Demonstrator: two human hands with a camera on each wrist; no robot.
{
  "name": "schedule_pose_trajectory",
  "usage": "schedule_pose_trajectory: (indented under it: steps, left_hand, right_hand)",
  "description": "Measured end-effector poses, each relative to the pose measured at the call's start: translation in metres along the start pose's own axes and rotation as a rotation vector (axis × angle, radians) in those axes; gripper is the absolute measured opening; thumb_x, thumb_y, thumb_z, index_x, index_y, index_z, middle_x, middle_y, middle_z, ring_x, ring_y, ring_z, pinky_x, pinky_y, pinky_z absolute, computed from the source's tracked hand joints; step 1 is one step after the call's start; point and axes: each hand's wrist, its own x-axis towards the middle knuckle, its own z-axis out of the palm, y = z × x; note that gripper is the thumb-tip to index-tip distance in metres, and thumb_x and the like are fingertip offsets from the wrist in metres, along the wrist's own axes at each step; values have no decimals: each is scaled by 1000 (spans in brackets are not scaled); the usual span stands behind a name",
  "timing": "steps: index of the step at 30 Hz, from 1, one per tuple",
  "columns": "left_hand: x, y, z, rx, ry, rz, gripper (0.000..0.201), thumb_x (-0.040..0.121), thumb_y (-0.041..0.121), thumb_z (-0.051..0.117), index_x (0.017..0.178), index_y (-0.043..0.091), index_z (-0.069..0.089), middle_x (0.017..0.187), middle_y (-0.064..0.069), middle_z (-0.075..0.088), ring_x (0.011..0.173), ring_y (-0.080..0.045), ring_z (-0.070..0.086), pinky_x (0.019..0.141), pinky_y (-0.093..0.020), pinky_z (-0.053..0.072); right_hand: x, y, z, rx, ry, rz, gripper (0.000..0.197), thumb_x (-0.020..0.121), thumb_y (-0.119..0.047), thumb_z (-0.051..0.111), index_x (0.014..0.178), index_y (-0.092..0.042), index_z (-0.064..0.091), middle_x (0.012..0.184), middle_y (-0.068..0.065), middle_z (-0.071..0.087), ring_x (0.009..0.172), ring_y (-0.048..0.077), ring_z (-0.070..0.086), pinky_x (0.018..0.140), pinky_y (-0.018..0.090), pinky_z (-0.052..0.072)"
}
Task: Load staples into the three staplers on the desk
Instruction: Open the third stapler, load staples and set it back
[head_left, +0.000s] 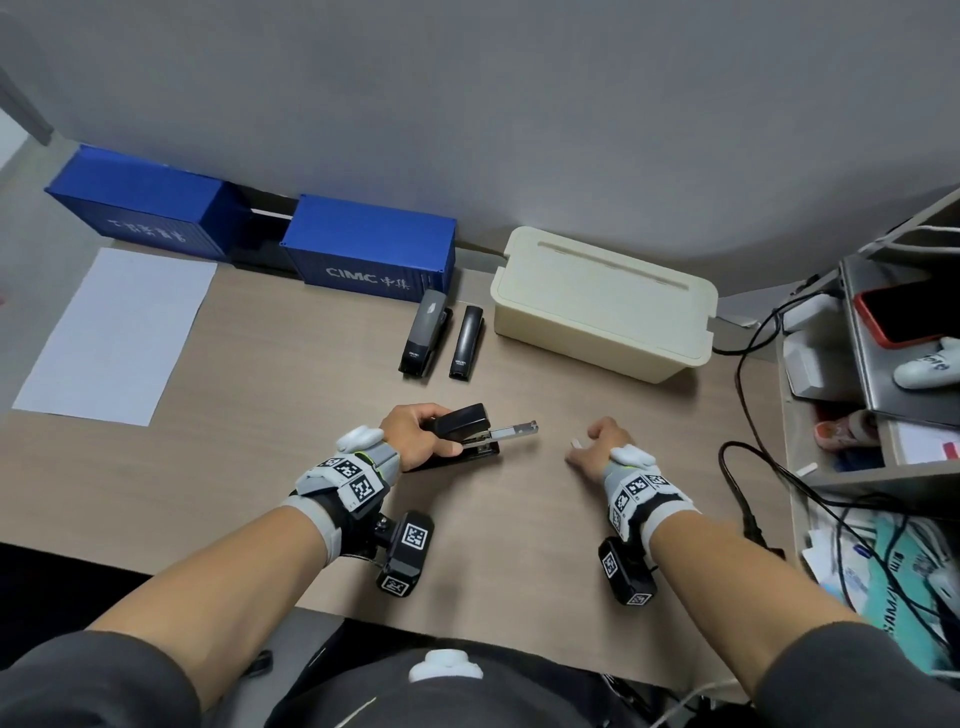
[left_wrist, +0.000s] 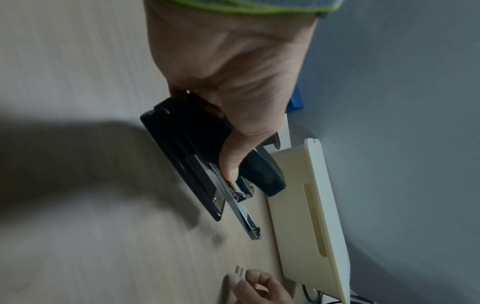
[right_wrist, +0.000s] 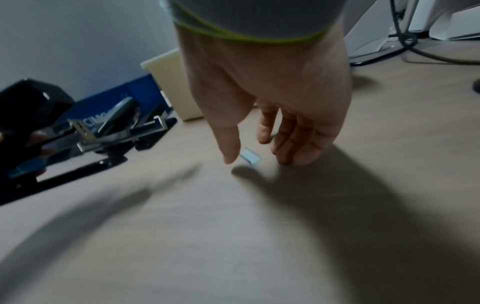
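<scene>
Left hand grips the black metal-tray stapler steady on the tabletop, tray slid out toward the right hand — fingers relaxed, spread around a small silver staple strip, not yet pinching. Beyond the grips, two closed black staplers wait.

The left hand covers the rear half of the open black stapler; its hinge is not visible. Whether the extended magazine rail holds staples cannot be told. The right wrist view is motion-blurred, and the staple strip shows no detail; whether any fingertip touches it is uncertain. The left blue container box carries illegible lettering.
</scene>
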Motion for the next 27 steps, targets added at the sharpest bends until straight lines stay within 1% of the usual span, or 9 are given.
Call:
schedule_pose_trajectory:
  steps: [4,8,11,13,17,20,23,25,27]
  left_hand:
    - [3,-5,-1,2,7,-6,36,65,5,86,82,34,74,81,3,72,79,-18,64,85,-29,51]
    - [2,-6,-3,20,10,-11,35,66,5,86,82,34,74,83,1,72,80,-19,64,88,-32,52]
    - [3,-6,-4,37,9,1,36,64,5,86,79,36,73,81,3,72,79,-18,64,89,-34,52]
    - [3,-5,-5,49,3,9,36,62,6,86,78,36,74,81,2,72,79,-19,64,90,-35,52]
    - [5,-2,-6,73,10,18,36,60,8,88,76,37,74,82,2,72,79,-19,63,90,-35,52]
    - [5,1,-7,86,7,29,35,58,10,88,74,38,74,83,1,72,80,-20,63,90,-35,52]
    - [5,4,-7,95,10,36,36,58,11,89,76,38,74,85,-1,72,80,-21,63,89,-36,52]
    - [4,5,-7,97,12,41,36,60,10,88,78,37,74,83,-1,71,80,-21,63,88,-34,52]
    - [4,6,-7,93,11,46,35,60,9,88,79,36,74,82,0,71,80,-20,62,88,-33,52]
  right_hand:
    - [4,-7,8,-46,26,-7,24,83,-29,63,102,-14,62,107,8,62,87,29,62,74,28,45]
    - [4,-17,7,-92,-20,-19,24,86,-31,60,92,-10,70,98,10,72,90,30,68,81,28,52]
    - [5,-19,5,53,-37,-58,17,79,-34,61,74,-18,66,83,1,74,81,26,69,80,29,55]
    - [4,-21,3,232,-65,-116,14,79,-27,62,69,-18,64,67,0,74,69,22,71,77,32,58]
    - [-7,-35,-4,459,-89,-238,16,85,-12,59,72,-20,66,60,4,67,48,16,58,65,35,56]
    - [-13,-44,-10,479,-92,-305,16,79,-9,64,76,-25,67,60,4,65,50,16,54,60,29,49]
    - [-14,-48,-13,428,-119,-364,17,69,-15,68,74,-31,72,58,-2,69,59,12,60,70,32,54]
    - [-17,-51,-14,449,-158,-380,18,71,-11,70,76,-28,72,52,-5,66,61,14,63,73,34,54]
    - [-21,-55,-15,472,-167,-390,20,77,-4,68,79,-24,71,50,-5,64,56,12,63,67,28,51]
